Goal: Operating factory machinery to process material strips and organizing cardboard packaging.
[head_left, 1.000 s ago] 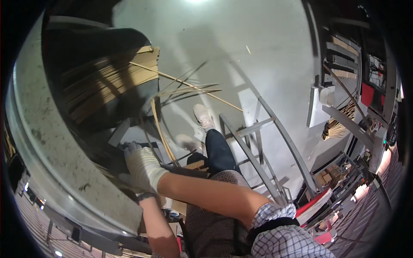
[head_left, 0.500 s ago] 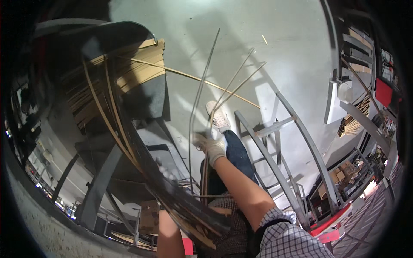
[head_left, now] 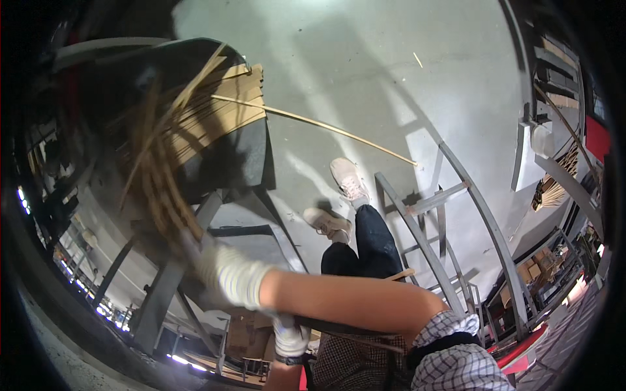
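My right hand (head_left: 231, 270), in a whitish knit glove, reaches across to the left. It closes on a bundle of long thin wooden strips (head_left: 163, 192) that fan upward from it; motion blurs the fingertips. My left hand (head_left: 291, 337), gloved and with a dark band at the wrist, is below my right forearm. Its fingers wrap round the lower part of the strips, much of which my right forearm hides. One strip end (head_left: 401, 275) sticks out above that forearm. A single pale strip (head_left: 326, 127) slants beyond my feet.
A stack of light brown slats (head_left: 238, 98) lies on a dark stand at the upper left. A grey metal frame (head_left: 433, 199) stands right of my legs. Farther right are a strip bundle (head_left: 554, 186) and shelving with boxes (head_left: 538, 267). A small sliver (head_left: 418, 60) lies on the floor.
My right hand has swung from in front of my legs leftward to the bundle. The long strips it held upright no longer stand there. My left hand now shows lower, right of its earlier place.
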The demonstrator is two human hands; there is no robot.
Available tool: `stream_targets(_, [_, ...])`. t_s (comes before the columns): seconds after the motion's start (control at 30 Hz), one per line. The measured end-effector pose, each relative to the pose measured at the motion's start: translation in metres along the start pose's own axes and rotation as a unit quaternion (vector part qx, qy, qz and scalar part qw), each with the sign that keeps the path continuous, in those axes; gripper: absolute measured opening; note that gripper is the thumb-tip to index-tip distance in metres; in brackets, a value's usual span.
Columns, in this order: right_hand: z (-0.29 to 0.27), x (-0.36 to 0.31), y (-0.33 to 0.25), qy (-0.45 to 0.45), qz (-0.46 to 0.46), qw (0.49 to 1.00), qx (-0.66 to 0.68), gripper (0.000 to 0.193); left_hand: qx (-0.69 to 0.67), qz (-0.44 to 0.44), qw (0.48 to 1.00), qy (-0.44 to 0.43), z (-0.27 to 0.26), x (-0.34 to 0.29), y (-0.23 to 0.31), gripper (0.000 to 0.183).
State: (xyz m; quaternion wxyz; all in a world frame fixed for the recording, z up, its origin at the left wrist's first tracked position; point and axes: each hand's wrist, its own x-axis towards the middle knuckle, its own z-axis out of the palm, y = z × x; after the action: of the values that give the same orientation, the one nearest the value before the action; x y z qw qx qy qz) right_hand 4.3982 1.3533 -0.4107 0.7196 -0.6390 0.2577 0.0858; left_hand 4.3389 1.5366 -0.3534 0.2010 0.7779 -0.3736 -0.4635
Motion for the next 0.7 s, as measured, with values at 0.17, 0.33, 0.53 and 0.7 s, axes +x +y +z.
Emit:
stream_targets(0.17, [-0.048, -0.001, -0.058, 0.028, -0.143, 0.982, -0.123, 0.086, -0.065, -0.082, 0.990, 0.091, -0.029, 0.056, 0.016, 0.048])
stream_targets(0.33, [-0.149, 0.043, -0.013, 0.237, -0.072, 0.963, -0.109, 0.034, -0.530, -0.195, 0.786, 0.253, -0.100, 0.200, -0.046, 0.059])
stream_targets(0.53, [-0.143, 0.010, 0.294, 0.408, 0.202, 0.876, -0.161, 0.046, -0.392, -0.294, 0.850, 0.192, -0.007, 0.126, -0.083, 0.048])
stream_targets(0.7, [-0.116, 0.017, 0.399, 0.159, 0.348, 0.880, -0.282, 0.053, -0.323, -0.420, 0.848, 0.001, 0.063, 0.061, -0.073, 0.062])
